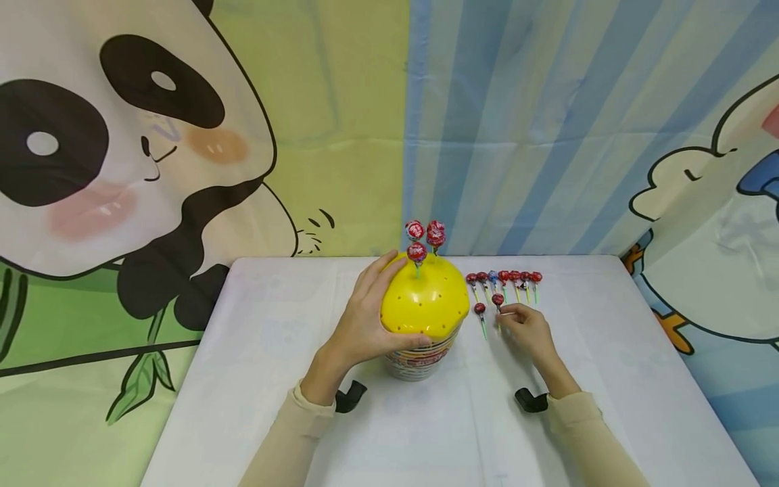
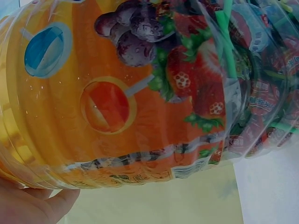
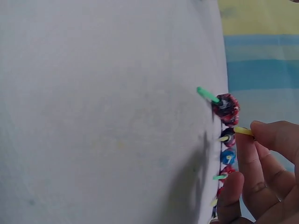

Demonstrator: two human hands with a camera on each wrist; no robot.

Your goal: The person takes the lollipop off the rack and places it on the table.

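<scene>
A clear plastic jar (image 1: 414, 367) with a yellow domed lid (image 1: 426, 301) stands upright on the table. The lid is dotted with small holes, and several red-wrapped lollipops (image 1: 416, 253) stick up from its top. My left hand (image 1: 364, 314) grips the lid from the left, thumb across its front and fingers round the back. In the left wrist view the jar's orange fruit label (image 2: 154, 112) fills most of the frame. Beside the jar, my right hand (image 1: 531, 333) pinches a red lollipop (image 1: 498, 299) by its yellow stick (image 3: 243, 131), between thumb and fingers.
On the white table (image 1: 262, 379), a row of lollipops (image 1: 514, 276) lies right of the jar, one wrapped in blue. A single lollipop with a green stick (image 1: 480, 309) lies nearer. A printed cloth (image 1: 341, 135) hangs behind the table.
</scene>
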